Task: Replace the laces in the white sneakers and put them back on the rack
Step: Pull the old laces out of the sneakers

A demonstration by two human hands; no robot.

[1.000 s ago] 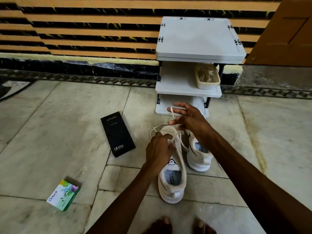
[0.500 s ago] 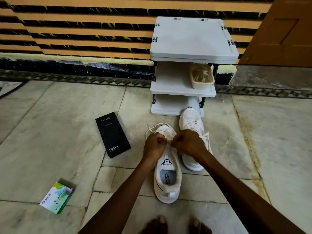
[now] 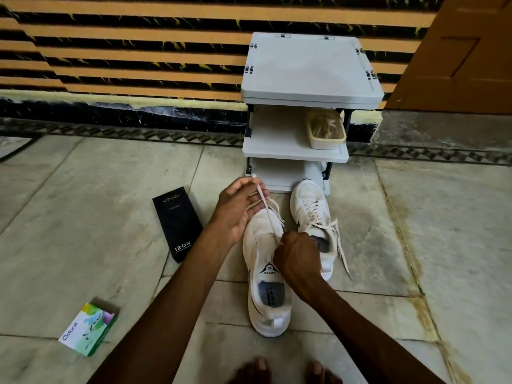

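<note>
Two white sneakers stand on the floor in front of a white three-shelf rack (image 3: 295,151). The nearer sneaker (image 3: 267,303) points away from me. My left hand (image 3: 238,209) is raised over its toe and pinches a white lace (image 3: 267,214) that runs taut down to the eyelets. My right hand (image 3: 297,259) is fisted over the shoe's tongue, gripping the lace there. The farther sneaker (image 3: 310,206) sits to the right, laced, with loose ends trailing over its side.
A cream tub (image 3: 327,131) of old laces sits on the rack's middle shelf. A black phone box (image 3: 178,221) and a green Odonil box (image 3: 88,328) lie on the stone floor to the left. My bare toes (image 3: 285,370) show at the bottom edge.
My left hand has lifted up and away from the shoe, drawing the lace out long. My right hand has dropped closer onto the tongue.
</note>
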